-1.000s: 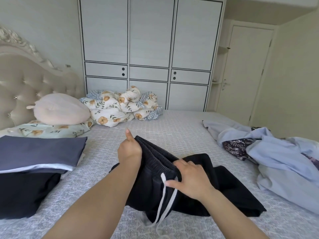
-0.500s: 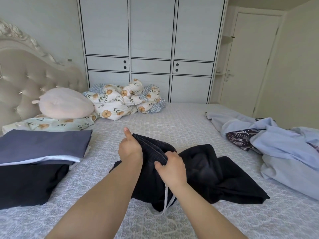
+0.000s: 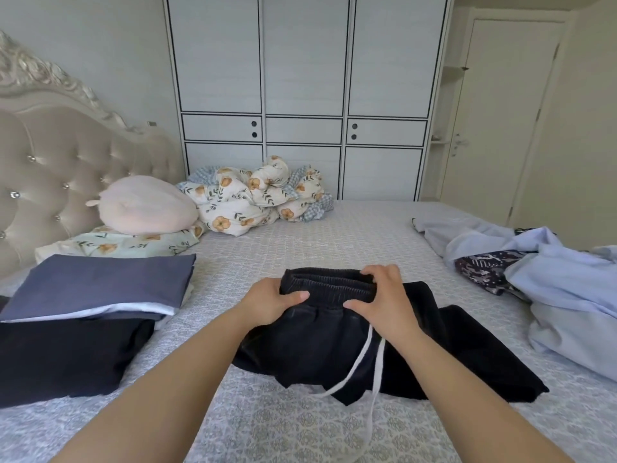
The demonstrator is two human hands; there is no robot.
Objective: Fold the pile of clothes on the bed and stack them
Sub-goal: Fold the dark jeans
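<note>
While both hands are pinching the waistband, left hand (image 3: 271,297) at its left end and right hand (image 3: 384,295) at its right, the black pants (image 3: 320,349) are lying on the bed (image 3: 334,235), legs trailing rightward and nearer from the grip, closer to the right hand.
</note>
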